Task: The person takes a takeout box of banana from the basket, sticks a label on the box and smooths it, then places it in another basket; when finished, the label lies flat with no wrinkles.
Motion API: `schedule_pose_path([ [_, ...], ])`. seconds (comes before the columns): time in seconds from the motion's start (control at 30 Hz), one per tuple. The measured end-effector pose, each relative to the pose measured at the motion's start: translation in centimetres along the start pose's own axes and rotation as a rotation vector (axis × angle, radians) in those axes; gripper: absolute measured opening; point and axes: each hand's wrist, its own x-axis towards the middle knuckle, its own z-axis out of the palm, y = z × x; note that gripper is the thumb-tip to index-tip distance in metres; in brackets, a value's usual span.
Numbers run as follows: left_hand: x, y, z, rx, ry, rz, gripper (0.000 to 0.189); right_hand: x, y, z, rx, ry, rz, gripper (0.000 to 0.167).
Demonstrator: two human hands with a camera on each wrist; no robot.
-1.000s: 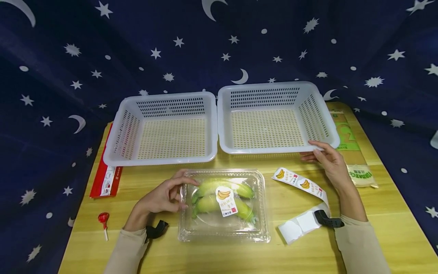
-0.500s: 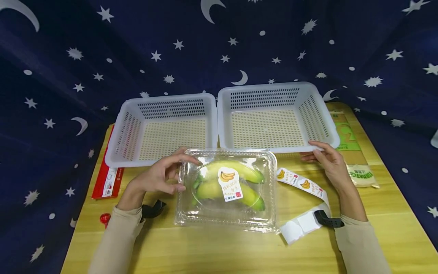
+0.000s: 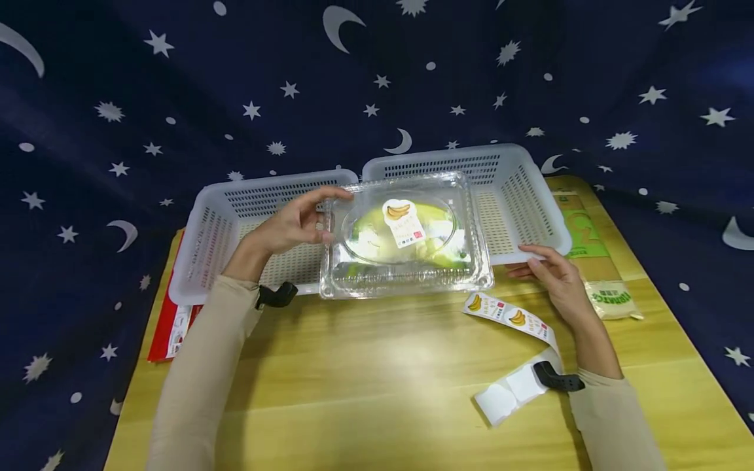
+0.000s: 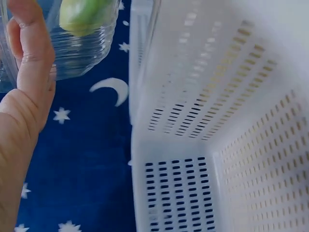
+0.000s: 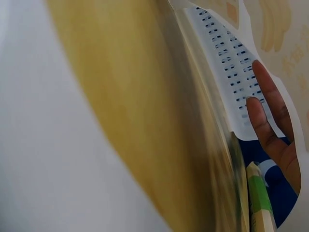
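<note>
My left hand [image 3: 288, 226] grips the left edge of a clear plastic clamshell box [image 3: 406, 278] and holds it raised, tilted, over the front of two white baskets. Green-yellow bananas [image 4: 82, 17] lie inside, and a banana sticker [image 3: 403, 222] is on the lid. At the front right corner of the right basket [image 3: 556, 229], my right hand [image 3: 556, 281] holds the rim between fingers and thumb. The left basket [image 3: 197, 242] stands beside it, partly hidden by the left hand and the box. In the right wrist view, the right hand's fingers [image 5: 263, 121] touch the basket wall.
A strip of banana stickers [image 3: 512, 317] curls on the wooden table [image 3: 353, 392] near the right wrist. A green and tan packet [image 3: 595, 255] lies at the right, partly under the right basket. A red packet [image 3: 167, 330] lies at the left. Behind hangs a dark blue star-patterned cloth [image 3: 235, 65].
My left hand has lifted the box of bananas off the table and moved it away from me, up over the baskets. The right hand has stayed at the right basket's rim.
</note>
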Motion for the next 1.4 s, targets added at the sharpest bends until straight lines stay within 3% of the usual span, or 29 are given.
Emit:
schedule_pose_path([
  [0.17, 3.5, -0.3, -1.8, 0.030, 0.052, -0.058, 0.071, 0.2, 0.1, 0.0, -0.028, 0.002, 0.003, 0.034],
  [0.37, 7.6, -1.4, -3.1, 0.069, 0.033, -0.181, 0.069, -0.1, 0.1, -0.1, -0.036, 0.007, 0.010, 0.032],
  [0.5, 9.8, -2.7, -3.4, 0.149, 0.032, -0.255, 0.071, -0.3, 0.2, 0.0, -0.041, 0.007, 0.017, 0.032],
  [0.77, 13.0, -4.6, -2.5, 0.169, 0.000, -0.357, 0.069, -0.2, 0.2, 0.1, -0.070, -0.004, 0.032, 0.032],
  [0.97, 14.6, -5.3, -1.7, 0.200, -0.051, -0.368, 0.069, 0.0, 0.1, 0.0, -0.067, 0.002, 0.023, 0.031],
  [1.4, 15.1, -5.5, -0.6, 0.309, -0.068, -0.424, 0.068, 0.1, -0.2, 0.1, -0.050, -0.005, 0.011, 0.032],
])
